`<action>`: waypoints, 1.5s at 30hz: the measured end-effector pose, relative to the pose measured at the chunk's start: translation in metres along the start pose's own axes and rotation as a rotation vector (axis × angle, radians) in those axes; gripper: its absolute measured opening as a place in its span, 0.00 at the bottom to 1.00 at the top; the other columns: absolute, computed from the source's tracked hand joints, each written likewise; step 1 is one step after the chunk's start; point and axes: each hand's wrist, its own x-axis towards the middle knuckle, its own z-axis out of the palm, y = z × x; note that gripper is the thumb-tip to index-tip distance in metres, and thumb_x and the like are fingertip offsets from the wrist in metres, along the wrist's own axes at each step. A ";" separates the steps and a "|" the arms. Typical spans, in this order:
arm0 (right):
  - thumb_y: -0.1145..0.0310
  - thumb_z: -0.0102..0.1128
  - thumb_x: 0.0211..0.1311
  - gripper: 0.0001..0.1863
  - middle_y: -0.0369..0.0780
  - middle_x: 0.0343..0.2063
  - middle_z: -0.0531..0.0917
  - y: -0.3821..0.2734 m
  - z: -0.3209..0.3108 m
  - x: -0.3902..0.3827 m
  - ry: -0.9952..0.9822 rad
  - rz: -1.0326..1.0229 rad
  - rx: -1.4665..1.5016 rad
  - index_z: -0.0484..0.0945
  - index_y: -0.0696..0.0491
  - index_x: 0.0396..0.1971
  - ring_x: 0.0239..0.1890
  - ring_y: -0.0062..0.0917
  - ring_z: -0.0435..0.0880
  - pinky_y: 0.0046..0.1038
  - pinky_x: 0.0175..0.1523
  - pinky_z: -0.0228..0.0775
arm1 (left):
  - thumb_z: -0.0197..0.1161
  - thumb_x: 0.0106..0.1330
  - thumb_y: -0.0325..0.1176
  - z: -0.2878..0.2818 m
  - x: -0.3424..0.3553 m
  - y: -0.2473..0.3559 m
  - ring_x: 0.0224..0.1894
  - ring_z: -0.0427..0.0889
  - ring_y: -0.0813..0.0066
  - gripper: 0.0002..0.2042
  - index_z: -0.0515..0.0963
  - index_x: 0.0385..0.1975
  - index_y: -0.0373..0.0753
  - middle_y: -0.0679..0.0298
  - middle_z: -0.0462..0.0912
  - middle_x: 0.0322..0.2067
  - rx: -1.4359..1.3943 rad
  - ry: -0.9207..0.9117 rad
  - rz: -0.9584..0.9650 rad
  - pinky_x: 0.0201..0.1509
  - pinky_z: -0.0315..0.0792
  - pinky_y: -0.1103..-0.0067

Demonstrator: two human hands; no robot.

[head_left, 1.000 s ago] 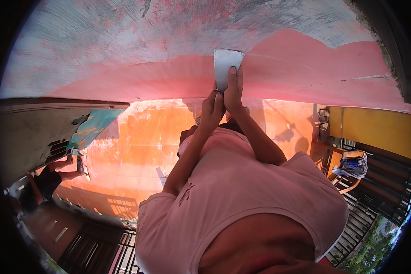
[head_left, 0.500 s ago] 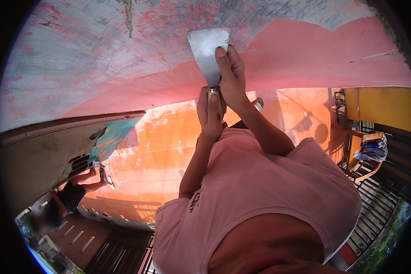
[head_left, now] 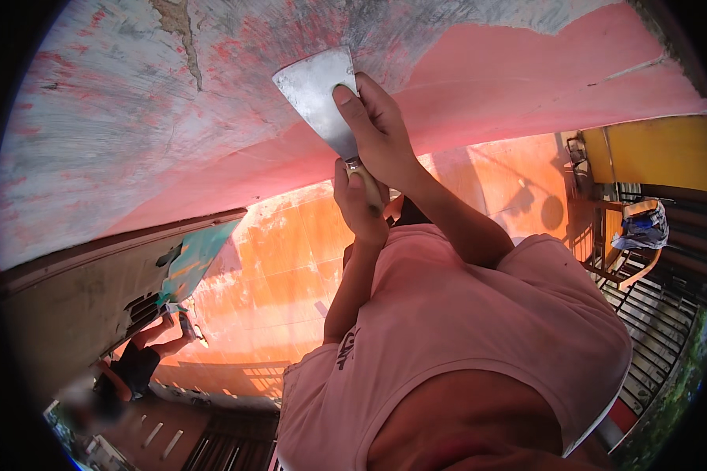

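Note:
A metal scraper with a wide blade and a pale handle is held up against the wall, whose surface is pink with patchy grey-white areas and a cracked, flaked spot. My right hand grips the blade, thumb pressed on its face and fingers curled behind the right edge. Just below it, my left hand is closed round the handle, thumb along it.
An orange tiled floor lies below me. At lower left a crouching co-worker is beside a worn panel with teal paint. At right are a yellow panel, a wooden chair draped with cloth, and dark railings.
The scraper and both hands have moved leftward and higher in the view, with the blade now tilted further left. The background has also shifted and rotated. Both hands keep their hold.

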 end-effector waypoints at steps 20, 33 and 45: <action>0.60 0.50 0.75 0.14 0.29 0.24 0.69 -0.027 0.042 0.023 -0.123 -0.096 -0.036 0.74 0.57 0.40 0.27 0.10 0.64 0.20 0.31 0.59 | 0.40 0.70 0.43 0.007 0.016 0.058 0.19 0.64 0.81 0.20 0.65 0.47 0.30 0.67 0.68 0.15 -0.097 0.097 0.041 0.24 0.57 0.85; 0.61 0.46 0.76 0.13 0.29 0.24 0.69 0.070 -0.020 -0.032 0.176 0.075 0.080 0.70 0.54 0.33 0.26 0.10 0.64 0.19 0.30 0.59 | 0.43 0.70 0.38 -0.036 -0.020 -0.047 0.19 0.63 0.85 0.12 0.68 0.36 0.35 0.70 0.67 0.19 0.225 -0.055 -0.078 0.22 0.57 0.84; 0.57 0.47 0.76 0.16 0.29 0.27 0.70 0.026 -0.033 -0.012 0.102 -0.003 0.150 0.71 0.55 0.36 0.29 0.09 0.65 0.17 0.32 0.60 | 0.43 0.70 0.41 0.005 -0.010 -0.012 0.20 0.67 0.85 0.15 0.68 0.39 0.34 0.67 0.71 0.20 0.251 -0.018 -0.180 0.23 0.60 0.86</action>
